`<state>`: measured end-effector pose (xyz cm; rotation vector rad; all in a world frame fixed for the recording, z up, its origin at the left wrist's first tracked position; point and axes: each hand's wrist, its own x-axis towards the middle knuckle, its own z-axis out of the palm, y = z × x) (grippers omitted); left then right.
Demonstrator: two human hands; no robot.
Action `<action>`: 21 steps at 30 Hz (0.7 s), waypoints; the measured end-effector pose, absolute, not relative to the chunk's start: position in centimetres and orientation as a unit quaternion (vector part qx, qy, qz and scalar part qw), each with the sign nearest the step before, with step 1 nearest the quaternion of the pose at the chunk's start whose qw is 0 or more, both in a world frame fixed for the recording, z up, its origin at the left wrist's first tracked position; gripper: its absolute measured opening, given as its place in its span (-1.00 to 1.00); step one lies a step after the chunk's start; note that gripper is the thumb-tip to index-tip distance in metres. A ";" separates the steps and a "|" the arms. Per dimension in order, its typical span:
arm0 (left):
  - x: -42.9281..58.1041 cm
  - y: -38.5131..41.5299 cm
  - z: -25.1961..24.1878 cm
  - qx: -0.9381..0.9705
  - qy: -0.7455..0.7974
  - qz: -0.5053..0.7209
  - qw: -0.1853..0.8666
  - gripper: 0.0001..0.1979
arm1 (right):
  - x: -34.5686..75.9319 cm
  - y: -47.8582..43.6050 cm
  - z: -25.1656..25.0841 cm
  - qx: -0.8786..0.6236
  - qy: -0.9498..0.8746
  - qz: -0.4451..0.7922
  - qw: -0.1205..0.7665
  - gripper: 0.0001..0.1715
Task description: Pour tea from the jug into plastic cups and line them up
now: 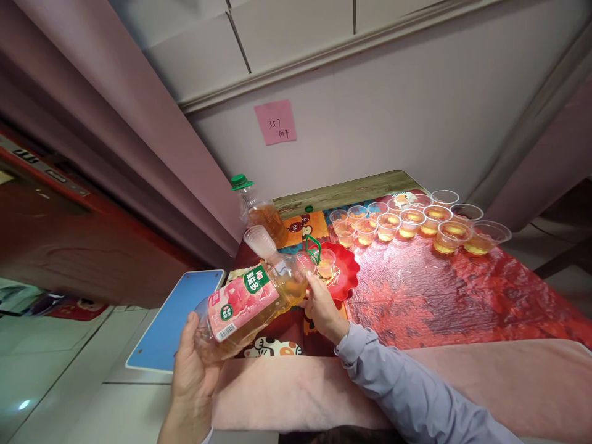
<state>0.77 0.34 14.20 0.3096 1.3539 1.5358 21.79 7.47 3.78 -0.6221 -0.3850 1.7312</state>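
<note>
Left hand [194, 364] supports bottle [250, 296] base, right hand [324, 308] grips near its neck, probably for tilt control. Bottle slants, neck by the cup [326, 265] on red plate [350, 277]; plate likely catches drips. Other cups [388, 228] stand grouped on worktop [393, 314], seemingly clear of spills.

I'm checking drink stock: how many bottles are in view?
2: one tilted bottle held in the left hand and right hand; one green-capped bottle standing behind the stacked clear cups.

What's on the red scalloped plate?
A clear cup with yellowish liquid. The tilted bottle and the right hand cover the left part of the red plate, so anything there can't be seen.
</note>
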 end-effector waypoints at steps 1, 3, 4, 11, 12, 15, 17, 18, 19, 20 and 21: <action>0.8 0.3 14.1 0.129 0.562 0.641 0.506 -0.39 | 21.8 7.5 3.8 -0.264 -0.166 0.744 0.591 -0.33; 0.7 0.3 14.1 0.128 0.565 0.645 0.498 -0.40 | 21.8 7.5 3.8 -0.263 -0.168 0.744 0.591 -0.33; 0.8 0.3 14.0 0.126 0.567 0.645 0.496 -0.41 | 21.9 7.5 3.8 -0.265 -0.168 0.744 0.590 -0.33; 1.1 0.3 14.4 0.124 0.575 0.641 0.492 -0.41 | 21.9 7.4 3.9 -0.268 -0.168 0.746 0.586 -0.35; 1.1 0.3 14.4 0.126 0.577 0.639 0.492 -0.40 | 21.9 7.4 3.8 -0.266 -0.168 0.747 0.586 -0.35; 1.0 0.2 14.6 0.127 0.577 0.637 0.494 -0.38 | 21.9 7.4 3.8 -0.272 -0.166 0.748 0.582 -0.34; 0.9 0.2 14.5 0.126 0.575 0.638 0.496 -0.36 | 21.9 7.4 3.8 -0.276 -0.165 0.747 0.582 -0.34; 0.9 0.2 14.5 0.124 0.575 0.638 0.497 -0.35 | 21.9 7.4 3.8 -0.275 -0.165 0.747 0.583 -0.34; 0.9 0.2 14.4 0.122 0.574 0.638 0.498 -0.35 | 21.9 7.4 3.8 -0.273 -0.165 0.747 0.584 -0.34; 0.9 0.2 14.4 0.122 0.574 0.638 0.499 -0.36 | 21.9 7.4 3.8 -0.270 -0.166 0.747 0.585 -0.34; 0.9 0.3 14.4 0.122 0.574 0.637 0.500 -0.37 | 21.9 7.4 3.9 -0.268 -0.166 0.747 0.586 -0.34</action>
